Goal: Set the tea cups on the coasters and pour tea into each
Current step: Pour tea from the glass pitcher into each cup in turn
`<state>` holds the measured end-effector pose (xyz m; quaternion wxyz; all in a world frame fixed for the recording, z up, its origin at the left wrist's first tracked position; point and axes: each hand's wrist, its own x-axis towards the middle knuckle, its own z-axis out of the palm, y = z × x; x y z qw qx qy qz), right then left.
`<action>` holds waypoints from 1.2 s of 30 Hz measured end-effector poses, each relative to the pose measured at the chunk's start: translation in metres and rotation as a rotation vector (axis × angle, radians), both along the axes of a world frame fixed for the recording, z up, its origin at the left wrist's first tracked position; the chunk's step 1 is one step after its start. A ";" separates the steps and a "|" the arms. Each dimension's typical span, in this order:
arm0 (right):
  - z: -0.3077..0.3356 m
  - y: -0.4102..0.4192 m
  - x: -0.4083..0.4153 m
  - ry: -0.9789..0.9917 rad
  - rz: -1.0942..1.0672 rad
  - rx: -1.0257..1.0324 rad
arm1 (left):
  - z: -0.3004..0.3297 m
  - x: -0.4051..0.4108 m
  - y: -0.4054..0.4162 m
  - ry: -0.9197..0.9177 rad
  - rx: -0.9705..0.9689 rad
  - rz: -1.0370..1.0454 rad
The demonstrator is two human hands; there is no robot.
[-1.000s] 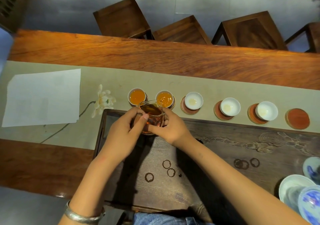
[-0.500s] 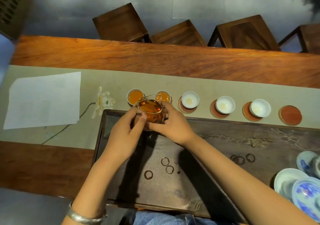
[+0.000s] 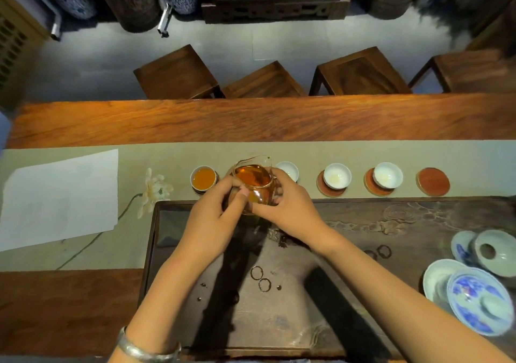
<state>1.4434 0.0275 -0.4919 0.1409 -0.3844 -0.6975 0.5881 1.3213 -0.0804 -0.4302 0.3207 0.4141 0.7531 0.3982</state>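
Both hands hold the glass pitcher (image 3: 252, 184), which is full of amber tea and stands above the far edge of the dark tea tray (image 3: 349, 279). The left hand (image 3: 212, 220) wraps the near left side of the pitcher, with the thumb pressed on the glass. The right hand (image 3: 290, 209) closes on the right side, where the handle probably is, though the fingers hide it.

Taking the pitcher as landmark: just left of it stands a filled cup (image 3: 203, 178). Directly behind and under it a second cup probably stands, but the glass hides it. Just right of the pitcher, partly behind the right hand, is an empty white cup (image 3: 287, 170). Farther right come two more empty cups, the fourth cup (image 3: 337, 175) and the fifth cup (image 3: 388, 175), each on a red coaster. Farthest right is a bare coaster (image 3: 432, 181) with no cup.

The step in hand seems to be carrying the pitcher to the next empty cup. To do it well, I think the person should keep the pitcher level while it travels, because the tea stands high in it. Then bring the spout low over the middle of the white cup and tip slowly. The left hand should only steady. The bare coaster waits for its cup.
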 end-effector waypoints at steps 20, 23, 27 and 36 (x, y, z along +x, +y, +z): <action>-0.032 0.003 0.029 -0.047 -0.067 -0.153 | -0.023 0.015 0.020 -0.041 -0.101 -0.137; -0.036 0.003 0.029 -0.050 -0.067 -0.160 | -0.024 0.013 0.021 -0.043 -0.110 -0.136; -0.039 0.005 0.028 -0.046 -0.075 -0.163 | -0.026 0.013 0.025 -0.039 -0.116 -0.139; -0.045 0.007 0.027 -0.048 -0.088 -0.203 | -0.031 0.011 0.030 -0.038 -0.152 -0.123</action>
